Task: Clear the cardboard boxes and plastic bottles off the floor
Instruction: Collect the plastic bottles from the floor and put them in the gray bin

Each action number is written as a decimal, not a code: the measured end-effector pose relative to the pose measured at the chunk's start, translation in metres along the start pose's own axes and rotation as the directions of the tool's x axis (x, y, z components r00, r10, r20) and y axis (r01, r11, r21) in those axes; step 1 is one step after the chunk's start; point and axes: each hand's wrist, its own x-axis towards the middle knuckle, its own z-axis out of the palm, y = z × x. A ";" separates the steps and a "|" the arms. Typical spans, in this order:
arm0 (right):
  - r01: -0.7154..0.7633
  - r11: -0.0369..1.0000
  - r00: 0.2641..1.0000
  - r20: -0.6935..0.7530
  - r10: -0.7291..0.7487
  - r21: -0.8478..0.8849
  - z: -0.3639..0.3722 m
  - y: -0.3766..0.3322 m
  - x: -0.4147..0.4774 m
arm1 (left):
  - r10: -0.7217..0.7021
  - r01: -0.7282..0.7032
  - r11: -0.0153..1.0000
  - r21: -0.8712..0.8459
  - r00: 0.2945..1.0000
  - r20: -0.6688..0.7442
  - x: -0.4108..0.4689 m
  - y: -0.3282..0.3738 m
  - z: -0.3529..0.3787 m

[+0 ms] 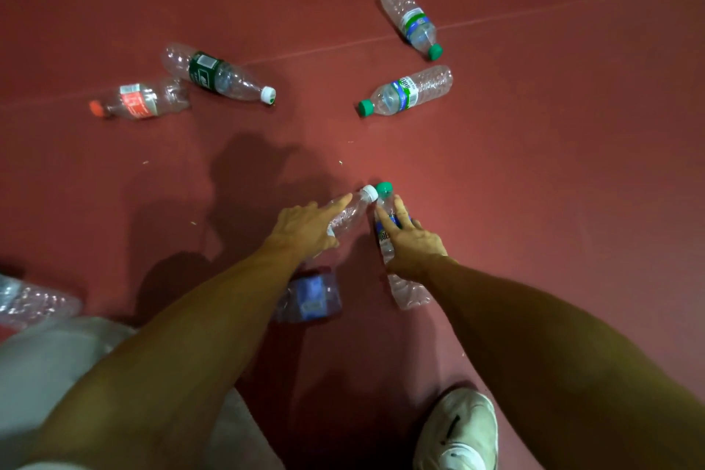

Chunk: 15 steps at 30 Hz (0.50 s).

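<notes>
My left hand (305, 229) grips a clear bottle with a white cap (353, 212), its index finger lying along the neck. Right beside it, my right hand (414, 242) holds a blue-labelled bottle with a green cap (406, 292), fingers spread over its upper half. The two caps touch just above the red floor (534, 202). Further out lie a red-capped bottle (137, 101), a dark-green-labelled bottle (217, 74) and two green-capped bottles (406, 92) (414, 21). No cardboard box is in view.
A blurred bottle with a blue label (311, 298) lies partly under my left forearm. Another clear bottle (30, 303) sits at the left edge. My white shoe (457, 431) is at the bottom right, my light trouser leg (57, 366) at the bottom left.
</notes>
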 end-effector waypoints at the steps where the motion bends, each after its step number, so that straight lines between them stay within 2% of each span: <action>1: 0.004 1.000 1.000 -0.014 -0.004 0.007 -0.008 0.000 0.000 | -0.013 0.012 1.000 -0.010 1.000 -0.005 -0.002 0.002 -0.006; 7: 0.001 1.000 0.997 -0.071 0.001 0.016 -0.111 -0.009 -0.031 | -0.079 0.069 0.992 -0.106 0.993 -0.091 -0.043 0.023 -0.100; 15: 0.061 0.998 0.986 -0.151 -0.063 -0.017 -0.357 -0.079 -0.189 | -0.183 0.133 0.949 -0.287 0.970 -0.157 -0.206 0.047 -0.335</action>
